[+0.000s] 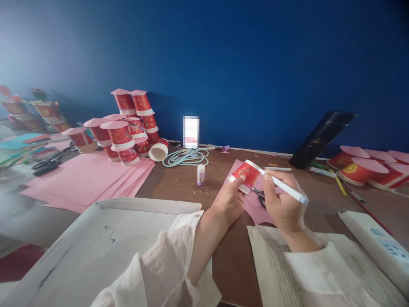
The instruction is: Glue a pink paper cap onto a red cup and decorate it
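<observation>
The left grip point(231, 200) pinches a red paper cup point(252, 172), tilted just left of the right grip point(285, 204), which is wrapped around a white marker point(287, 189); the cup looks light, thin-walled and easily dented, best held gently near its rim; the marker seems stiff and smooth, best taken by its barrel.

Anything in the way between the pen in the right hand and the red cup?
Nothing visible: the white pen in the right hand points at the edge of the red cup in the left hand. The scissors lie on the pink paper below, not between them.
</observation>
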{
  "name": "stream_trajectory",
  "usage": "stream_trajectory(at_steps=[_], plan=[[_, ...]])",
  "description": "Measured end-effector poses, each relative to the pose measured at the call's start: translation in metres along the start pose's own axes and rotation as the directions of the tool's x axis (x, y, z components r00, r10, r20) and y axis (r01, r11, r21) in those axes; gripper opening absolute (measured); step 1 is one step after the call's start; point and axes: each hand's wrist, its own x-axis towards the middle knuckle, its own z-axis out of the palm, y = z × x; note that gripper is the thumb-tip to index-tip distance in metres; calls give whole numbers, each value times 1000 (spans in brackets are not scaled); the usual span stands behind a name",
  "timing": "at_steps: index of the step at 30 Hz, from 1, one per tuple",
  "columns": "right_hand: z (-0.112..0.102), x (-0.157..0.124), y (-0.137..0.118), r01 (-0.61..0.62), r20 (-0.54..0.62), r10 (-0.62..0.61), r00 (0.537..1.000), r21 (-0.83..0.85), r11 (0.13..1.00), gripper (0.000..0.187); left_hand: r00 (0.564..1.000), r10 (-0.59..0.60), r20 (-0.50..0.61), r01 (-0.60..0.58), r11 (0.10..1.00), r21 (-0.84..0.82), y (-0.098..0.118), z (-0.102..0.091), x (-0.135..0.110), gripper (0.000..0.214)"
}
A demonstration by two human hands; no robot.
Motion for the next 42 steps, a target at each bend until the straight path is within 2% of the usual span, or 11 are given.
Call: stream_trajectory(at_steps=[10, 20, 30, 42], plan=[[2, 1, -1, 5, 36, -4, 999, -44, 999, 15, 999, 14, 38, -15, 999, 31, -1, -2, 0, 22], [1, 1, 0, 15, 60, -12, 998, -57, 998, 13, 999, 46, 8, -46, 998, 34, 0, 0, 1, 20], [2, -2, 0, 11, 78, -6, 997, -58, 998, 15, 998, -1, 58, -1, 999, 38, 1, -3, 1, 28], [3, -6, 0, 35, 101, -29, 994, -56, 998, 13, 1000, 21, 7, -21, 1000, 10, 1, -1, 1, 14]])
